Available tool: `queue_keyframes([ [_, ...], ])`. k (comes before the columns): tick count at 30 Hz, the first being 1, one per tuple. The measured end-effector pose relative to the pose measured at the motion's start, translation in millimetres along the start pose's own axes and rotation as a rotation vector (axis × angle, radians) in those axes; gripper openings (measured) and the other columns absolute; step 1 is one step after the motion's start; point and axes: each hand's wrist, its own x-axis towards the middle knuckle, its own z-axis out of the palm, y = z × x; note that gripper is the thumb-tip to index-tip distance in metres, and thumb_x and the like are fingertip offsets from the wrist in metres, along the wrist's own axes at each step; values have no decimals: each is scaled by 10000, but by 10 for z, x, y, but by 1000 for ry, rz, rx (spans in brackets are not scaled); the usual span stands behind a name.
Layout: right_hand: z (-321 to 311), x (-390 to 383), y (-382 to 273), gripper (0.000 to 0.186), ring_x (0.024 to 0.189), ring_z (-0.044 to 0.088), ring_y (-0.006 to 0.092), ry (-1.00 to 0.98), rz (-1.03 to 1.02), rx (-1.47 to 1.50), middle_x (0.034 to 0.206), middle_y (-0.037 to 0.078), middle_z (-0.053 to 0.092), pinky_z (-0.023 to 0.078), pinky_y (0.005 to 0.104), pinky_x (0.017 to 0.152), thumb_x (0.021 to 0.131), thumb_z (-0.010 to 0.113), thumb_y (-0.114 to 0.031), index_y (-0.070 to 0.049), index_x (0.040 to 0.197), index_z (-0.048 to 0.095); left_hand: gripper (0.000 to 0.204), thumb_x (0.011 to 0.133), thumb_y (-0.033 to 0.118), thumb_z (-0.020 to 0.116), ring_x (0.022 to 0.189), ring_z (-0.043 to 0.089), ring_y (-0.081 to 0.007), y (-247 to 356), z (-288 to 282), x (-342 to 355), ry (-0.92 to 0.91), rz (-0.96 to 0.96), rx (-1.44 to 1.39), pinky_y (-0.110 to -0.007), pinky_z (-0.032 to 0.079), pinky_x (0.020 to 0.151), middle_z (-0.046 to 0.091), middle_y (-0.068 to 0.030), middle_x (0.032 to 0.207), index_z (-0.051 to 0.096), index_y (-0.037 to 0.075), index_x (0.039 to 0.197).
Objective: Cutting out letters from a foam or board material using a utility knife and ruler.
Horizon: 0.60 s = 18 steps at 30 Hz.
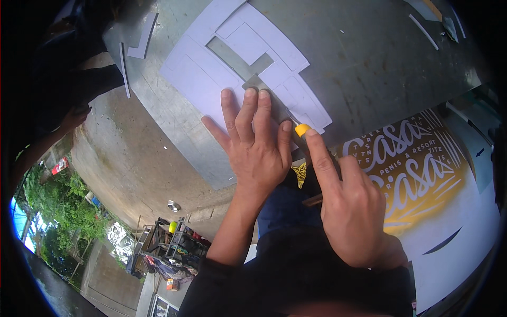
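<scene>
Head view: the metal ruler (257,83) lies flat on the pale lilac sheet (200,79), its long axis running from upper left to lower right, toward the right hand. The left hand (252,142) presses flat on it with fingers spread, covering most of its length; only the upper-left end shows. The right hand (351,206) is closed around a yellow-tipped cutter (302,130), index finger extended along it, the tip pointing up-left at the ruler's edge just beside the left little finger. The blade and the cutter body are hidden. The sheet rests on a grey metal tabletop (369,58).
</scene>
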Motion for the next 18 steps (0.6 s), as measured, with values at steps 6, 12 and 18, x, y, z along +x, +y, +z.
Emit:
queue_keyframes([
  [6,-18,37,-4,306,802,674,383,2,12,18,906,186,648,532,429,690,901,712,-111,-6,1168,603,611,979,365,634,1551,226,-408,5,1,-2,-15,-3,-12,-709,-8,1191,428,-100,1533,476,100,1507],
  [12,86,234,39,302,806,676,386,4,17,38,909,188,653,533,429,693,903,715,-115,-3,1161,604,606,979,360,627,1550,225,-411,-11,33,-4,-2,1,2,-708,-9,1191,429,-102,1532,479,92,1503],
  [18,158,230,72,298,810,678,388,8,26,50,912,190,657,534,430,695,904,718,-119,0,1153,604,601,967,343,622,1557,214,-403,-9,24,-11,-11,-3,1,-703,-16,1195,429,-101,1533,487,90,1495],
])
